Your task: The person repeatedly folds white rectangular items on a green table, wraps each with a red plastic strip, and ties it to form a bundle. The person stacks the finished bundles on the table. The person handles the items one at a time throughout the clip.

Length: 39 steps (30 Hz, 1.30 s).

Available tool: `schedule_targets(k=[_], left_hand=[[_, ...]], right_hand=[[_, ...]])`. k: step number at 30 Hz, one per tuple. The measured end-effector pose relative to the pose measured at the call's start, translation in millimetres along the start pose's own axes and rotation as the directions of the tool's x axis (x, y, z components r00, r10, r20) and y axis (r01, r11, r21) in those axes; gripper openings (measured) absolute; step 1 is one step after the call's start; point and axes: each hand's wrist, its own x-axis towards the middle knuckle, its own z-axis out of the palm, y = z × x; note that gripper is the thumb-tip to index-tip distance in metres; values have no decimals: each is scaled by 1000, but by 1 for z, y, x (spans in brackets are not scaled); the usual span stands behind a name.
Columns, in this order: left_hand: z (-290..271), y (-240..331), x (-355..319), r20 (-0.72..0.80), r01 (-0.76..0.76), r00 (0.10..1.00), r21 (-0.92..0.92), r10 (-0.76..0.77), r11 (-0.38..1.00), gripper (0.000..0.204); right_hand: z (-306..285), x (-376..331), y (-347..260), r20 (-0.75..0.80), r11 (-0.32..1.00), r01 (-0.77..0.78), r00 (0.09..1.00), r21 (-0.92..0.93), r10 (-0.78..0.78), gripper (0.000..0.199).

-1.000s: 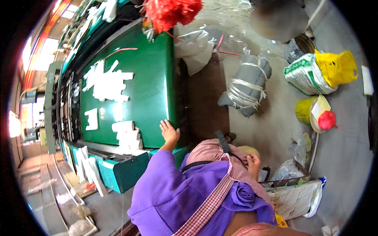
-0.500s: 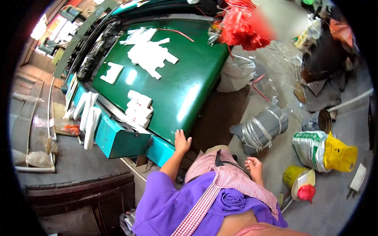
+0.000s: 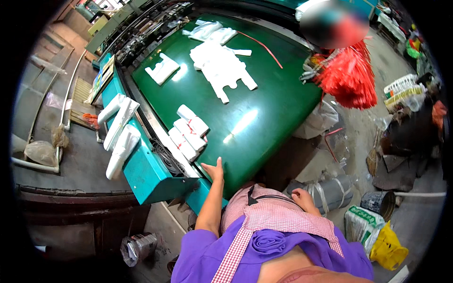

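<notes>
My left hand [image 3: 214,170] reaches over the near edge of the green table [image 3: 273,118], thumb and fingers apart, holding nothing. Just beyond it lies a bundle of folded white plastic bags [image 3: 188,134] with red strips among them, not touched by the hand. Close to my waist, beside the checked apron [image 3: 283,214], my right hand [image 3: 304,199] hangs with its fingers curled in and nothing visible in them. Farther up the table a loose pile of white plastic bags [image 3: 219,66] and a single white bag [image 3: 163,69] are spread out.
A teal machine rail [image 3: 146,172] with white rolled bags [image 3: 121,122] runs along the left. At the table's far right corner hangs a bunch of red plastic strips [image 3: 351,78]. A grey wrapped roll [image 3: 337,191] and a yellow bag [image 3: 389,247] stand on the floor.
My left hand has come off the table's corner and moved toward the bundled bags, its thumb now raised. The view has shifted, with the table lying more to the right.
</notes>
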Motion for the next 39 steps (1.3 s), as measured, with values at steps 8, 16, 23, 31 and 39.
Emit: schedule_targets(k=[8,16,23,31,39], left_hand=[[18,26,76,-138,250,965,220,-224,943,117],[18,19,148,-336,-30,941,51,45,998,102],[32,38,84,-439,200,885,62,-154,978,61],[16,83,118,-575,102,818,131,-8,986,44],[-7,70,167,-450,-64,805,583,388,810,37]], right_hand=[[-23,112,-69,105,957,158,985,-244,-136,30],[-54,218,-91,177,811,388,922,-438,-345,44],[-90,331,-112,233,689,504,861,-522,-453,54],[-95,422,-136,385,485,692,710,-534,-590,48],[-67,448,-141,348,368,723,633,-584,-692,48]])
